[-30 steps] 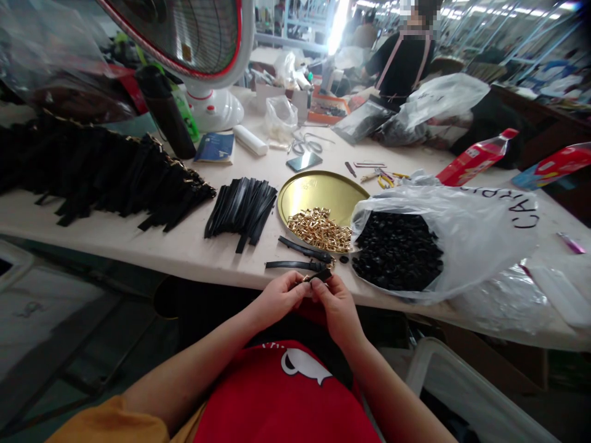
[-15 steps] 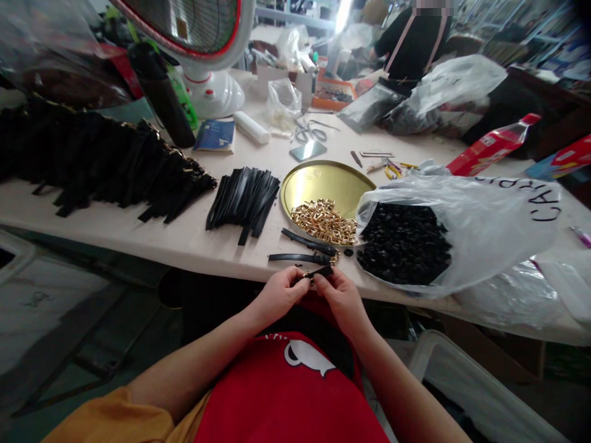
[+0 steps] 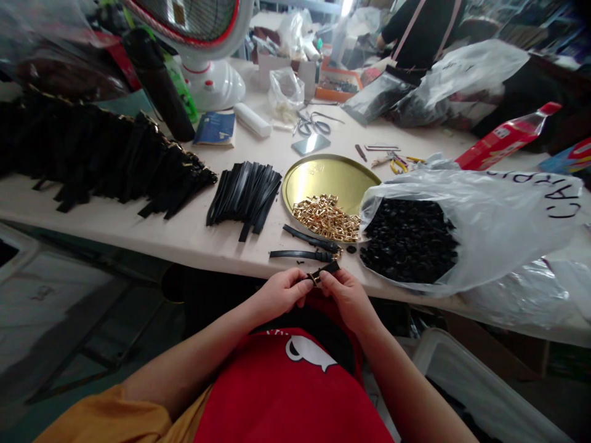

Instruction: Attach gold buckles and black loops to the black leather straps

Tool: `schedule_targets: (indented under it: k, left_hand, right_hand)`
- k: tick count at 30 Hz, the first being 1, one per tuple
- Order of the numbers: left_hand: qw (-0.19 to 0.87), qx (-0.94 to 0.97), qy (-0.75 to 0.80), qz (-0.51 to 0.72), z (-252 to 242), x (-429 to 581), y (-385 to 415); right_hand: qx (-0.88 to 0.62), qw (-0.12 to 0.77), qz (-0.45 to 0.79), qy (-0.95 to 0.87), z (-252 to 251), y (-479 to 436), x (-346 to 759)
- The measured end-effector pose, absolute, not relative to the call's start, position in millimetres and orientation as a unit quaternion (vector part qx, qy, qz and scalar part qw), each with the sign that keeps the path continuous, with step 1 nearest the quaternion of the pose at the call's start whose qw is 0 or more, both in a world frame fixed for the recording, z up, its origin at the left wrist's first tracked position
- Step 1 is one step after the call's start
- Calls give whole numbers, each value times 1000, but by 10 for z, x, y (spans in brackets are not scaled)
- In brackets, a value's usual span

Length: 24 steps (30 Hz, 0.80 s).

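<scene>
My left hand [image 3: 281,292] and my right hand [image 3: 348,296] meet just below the table edge, both pinched on one short black strap [image 3: 323,272] with a small gold fitting at its middle. Two more black straps [image 3: 305,246] lie on the table just beyond my fingers. Behind them a round gold tray [image 3: 332,178] holds a heap of gold metal fittings [image 3: 327,218]. To the right lies an open clear plastic bag [image 3: 484,221] full of small black pieces [image 3: 409,240].
A bundle of black strips [image 3: 244,197] lies left of the tray, and a long pile of finished black straps [image 3: 92,157] runs further left. A fan [image 3: 203,43], bottle [image 3: 159,86], booklet [image 3: 215,129], scissors [image 3: 314,123] and pliers [image 3: 397,163] stand behind. A person in black [image 3: 425,27] works opposite.
My hands stay together on the strap, turning it slightly between the fingers. The camera has tipped a little, so the table sits higher in view.
</scene>
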<state>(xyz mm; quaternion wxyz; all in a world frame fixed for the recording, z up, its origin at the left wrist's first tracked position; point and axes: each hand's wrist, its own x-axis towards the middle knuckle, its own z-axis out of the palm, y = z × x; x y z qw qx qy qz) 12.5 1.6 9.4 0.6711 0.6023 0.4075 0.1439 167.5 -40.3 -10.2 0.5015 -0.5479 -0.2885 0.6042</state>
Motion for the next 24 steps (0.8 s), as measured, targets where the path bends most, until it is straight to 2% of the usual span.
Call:
schedule_targets:
  k: [8, 14, 20, 24]
  left_hand:
    - [654, 612, 404, 185, 8, 180, -6]
    - [655, 599, 420, 188, -47, 191, -32]
    - [637, 600, 448, 184, -113, 208, -44]
    - [619, 613, 456, 185, -82, 207, -37]
  right_hand:
    - [-565, 476, 579, -345, -38, -425, 1617]
    - [-526, 479, 621, -327, -34, -405, 1566]
    - [-493, 441, 677, -322, -91, -424, 1565]
    - [-514, 441, 657, -332, -122, -440, 1632]
